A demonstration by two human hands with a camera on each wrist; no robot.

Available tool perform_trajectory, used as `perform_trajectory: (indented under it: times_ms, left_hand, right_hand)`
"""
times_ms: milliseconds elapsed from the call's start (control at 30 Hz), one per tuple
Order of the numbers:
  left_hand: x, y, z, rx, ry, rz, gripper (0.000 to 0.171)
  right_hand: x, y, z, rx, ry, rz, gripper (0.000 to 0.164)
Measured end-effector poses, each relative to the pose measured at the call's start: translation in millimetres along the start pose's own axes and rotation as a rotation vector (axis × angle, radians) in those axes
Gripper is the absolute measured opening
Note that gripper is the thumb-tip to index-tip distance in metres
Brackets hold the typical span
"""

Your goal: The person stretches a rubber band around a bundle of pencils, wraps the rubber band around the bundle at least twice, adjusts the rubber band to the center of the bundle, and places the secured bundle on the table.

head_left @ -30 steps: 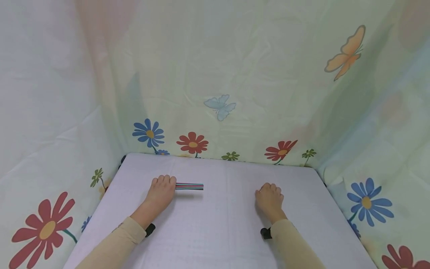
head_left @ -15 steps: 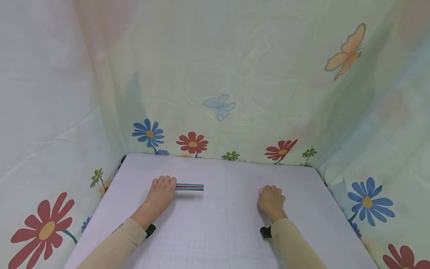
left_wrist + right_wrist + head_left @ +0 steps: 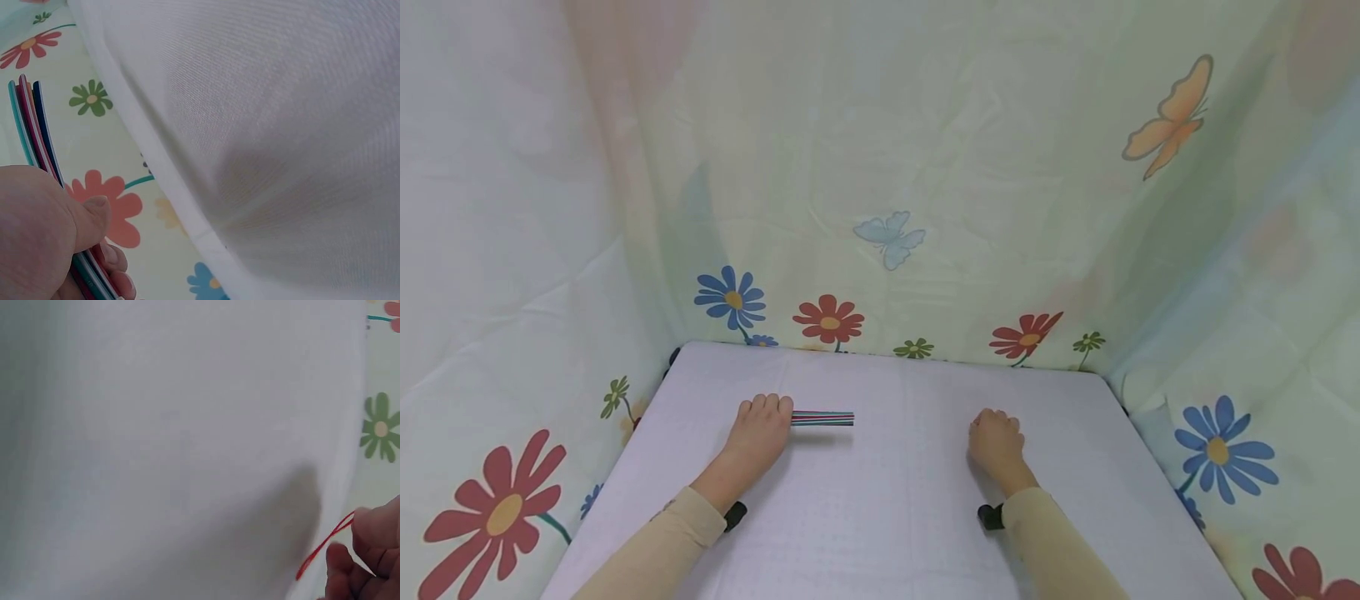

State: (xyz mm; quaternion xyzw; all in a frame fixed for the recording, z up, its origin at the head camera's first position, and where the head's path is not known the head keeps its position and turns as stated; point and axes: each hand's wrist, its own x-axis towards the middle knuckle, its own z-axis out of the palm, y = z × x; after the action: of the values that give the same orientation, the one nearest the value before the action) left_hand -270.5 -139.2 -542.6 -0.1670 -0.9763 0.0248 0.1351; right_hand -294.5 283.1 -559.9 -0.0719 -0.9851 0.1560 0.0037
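Note:
My left hand [image 3: 762, 432] grips a bundle of thin striped pencils [image 3: 823, 418] over the left half of the table, their free ends pointing right. In the left wrist view, the pencils [image 3: 39, 128] show teal, red and dark blue with pale stripes. My thumb lies across the bundle with fingertips curled beneath. Off to the right, my right hand [image 3: 996, 446] is curled, back upward. Seen from the right wrist, its thumb and fingers pinch a thin red rubber band [image 3: 322, 545], stretched into a narrow loop. From the head, this band is hidden by the hand.
The table [image 3: 887, 500] has a white cloth over it. Behind and at both sides hangs a pale curtain [image 3: 805, 167] printed with flowers and butterflies. A black strap piece [image 3: 735, 517] shows at the left wrist, another strap piece [image 3: 991, 517] at the right.
My right hand shifts slightly right and nearer, showing a bit of red band, then moves back left. My left hand and the pencils stay almost in place.

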Motion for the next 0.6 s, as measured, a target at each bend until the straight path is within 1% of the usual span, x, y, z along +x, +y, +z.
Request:
perform_trajectory:
  times_ms: [233, 433, 600]
  left_hand:
    - [0.1, 0.9, -1.2, -0.007, -0.018, -0.003, 0.011]
    - [-1.8, 0.1, 0.2, -0.008, -0.026, -0.015, 0.013]
    - [-1.6, 0.8, 2.6, -0.015, -0.012, -0.011, 0.011]
  right_hand:
    - [0.7, -17.7, -16.4, 0.374, -0.051, 0.059, 0.018]
    - [-2.1, -32.4, -23.0, 0.650, -0.083, 0.041, 0.019]
    - [-7.7, -39.1, -24.1, 0.882, -0.150, 0.035, 0.019]
